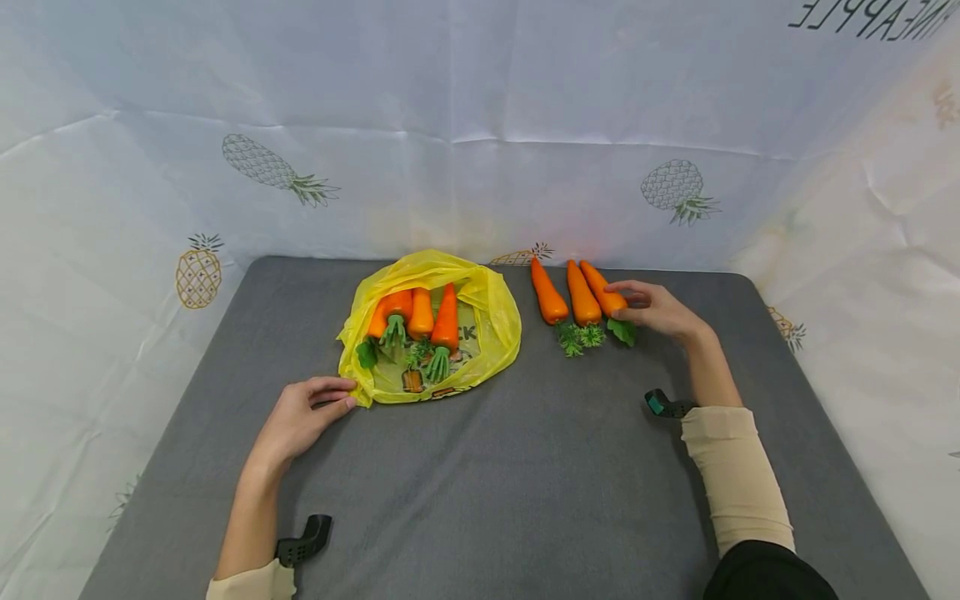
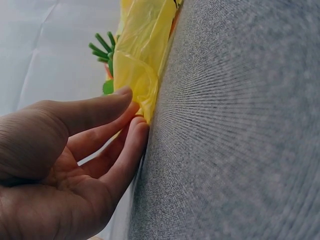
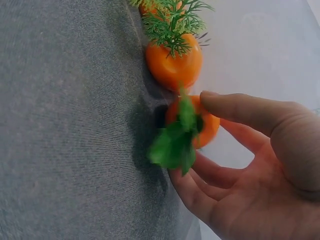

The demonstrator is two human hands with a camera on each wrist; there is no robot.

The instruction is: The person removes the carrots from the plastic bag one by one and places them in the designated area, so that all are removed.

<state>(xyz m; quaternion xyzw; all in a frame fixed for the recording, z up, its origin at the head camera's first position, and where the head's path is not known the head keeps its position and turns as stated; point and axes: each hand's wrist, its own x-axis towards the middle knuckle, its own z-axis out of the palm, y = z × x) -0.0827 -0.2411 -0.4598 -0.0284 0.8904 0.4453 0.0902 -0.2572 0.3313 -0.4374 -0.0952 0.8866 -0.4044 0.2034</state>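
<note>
Fingers (image 2: 127, 157) of the left hand (image 1: 303, 414) pinch the near-left edge of one yellow bag (image 1: 501, 333). Inside lie four carrots (image 1: 447, 318), the leftmost partly hidden; they partly cover the bag's printing (image 1: 467, 332). Right of it, three loose carrots (image 1: 549, 297) lie on the grey desk (image 1: 487, 483); the right hand (image 1: 658, 310) grips the rightmost, its leaves (image 3: 173, 147) blurred in the right-wrist view.

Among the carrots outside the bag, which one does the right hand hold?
The rightmost carrot, with broad leaves; the left one and middle one have feathery greens.
</note>
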